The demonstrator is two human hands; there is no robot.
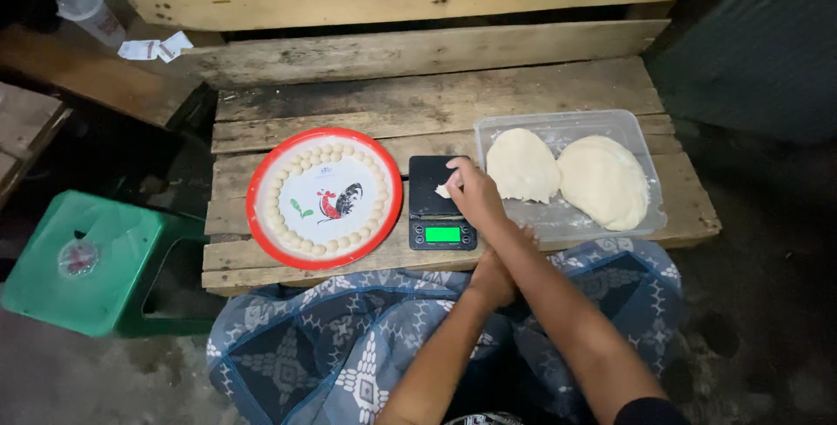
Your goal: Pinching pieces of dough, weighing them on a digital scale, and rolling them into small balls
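Bare forearms, dark sleeve edge, blue patterned sarong (349,346)

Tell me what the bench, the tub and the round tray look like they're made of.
Bench: rough unfinished wood, with grain, knots and gaps between planks. Tub: clear, slightly cloudy plastic, since the planks show through its wall; it holds two pale dough slabs. Tray: probably enamelled metal or melamine, glossy white with a red rim; the picture can't settle which.

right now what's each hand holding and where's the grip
The right hand pinches a small piece of dough by its edge, over the black digital scale. The left hand sits beneath the right forearm; its contents are hidden.
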